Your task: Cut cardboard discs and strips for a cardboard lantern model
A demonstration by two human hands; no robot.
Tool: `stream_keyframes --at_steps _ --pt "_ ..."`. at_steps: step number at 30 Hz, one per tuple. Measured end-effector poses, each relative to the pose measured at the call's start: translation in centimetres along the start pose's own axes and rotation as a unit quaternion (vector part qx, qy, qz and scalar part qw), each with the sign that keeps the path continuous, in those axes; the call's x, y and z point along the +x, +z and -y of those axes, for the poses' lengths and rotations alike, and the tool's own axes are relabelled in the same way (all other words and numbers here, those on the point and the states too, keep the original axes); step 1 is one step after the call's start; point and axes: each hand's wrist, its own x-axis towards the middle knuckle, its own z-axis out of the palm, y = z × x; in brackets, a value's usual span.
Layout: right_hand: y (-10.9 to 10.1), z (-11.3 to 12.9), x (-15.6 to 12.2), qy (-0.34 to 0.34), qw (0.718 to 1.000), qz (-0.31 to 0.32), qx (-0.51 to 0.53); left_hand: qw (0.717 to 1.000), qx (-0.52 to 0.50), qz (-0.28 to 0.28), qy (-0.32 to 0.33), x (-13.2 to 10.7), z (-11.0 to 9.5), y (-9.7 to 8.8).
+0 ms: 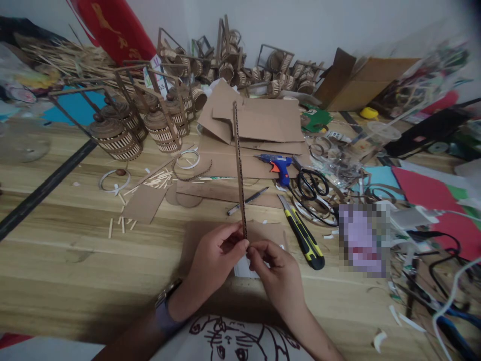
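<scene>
Both hands' fingers, left hand (216, 250) and right hand (276, 271), pinched together on upright cardboard strip's (239, 165) bottom end.

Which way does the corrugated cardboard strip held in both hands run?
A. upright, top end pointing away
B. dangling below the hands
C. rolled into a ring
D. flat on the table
A: the left hand and right hand pinch the bottom end of the cardboard strip, which rises straight above the fingers, over the wooden table.
</scene>
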Motion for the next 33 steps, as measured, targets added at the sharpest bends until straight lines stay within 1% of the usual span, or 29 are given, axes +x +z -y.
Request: stream_keyframes --at_steps 6,11,14,16,21,29,33 --pt "0.2 -0.4 0.0 -0.038 0.998 -0.018 -0.049 1.000 0.003 0.005 -0.007 0.0 -0.1 0.0" --pt "0.1 -0.4 -0.2 -0.055 0.996 -0.008 -0.076 0.998 -0.033 0.010 -0.053 0.0 0.1 0.3" --pt "0.0 -0.5 -0.3 -0.042 0.995 -0.007 -0.087 0.996 -0.060 0.002 -0.071 0.0 0.4 0.6" --pt "0.0 -0.7 -0.4 -0.021 0.996 -0.016 -0.080 0.996 -0.054 0.001 -0.073 0.1 0.5 0.7" --pt "0.1 -1.1 -0.3 0.019 0.998 -0.041 -0.040 0.995 0.026 0.032 -0.086 0.0 0.2 0.9" --pt "0.1 -1.0 -0.1 0.036 0.999 -0.034 -0.019 0.993 0.082 0.009 -0.079 -0.2 0.0 0.9" --pt "0.1 -1.0 -0.1 0.037 0.999 -0.025 -0.019 0.993 0.086 0.018 -0.084 -0.2 -0.1 0.8"
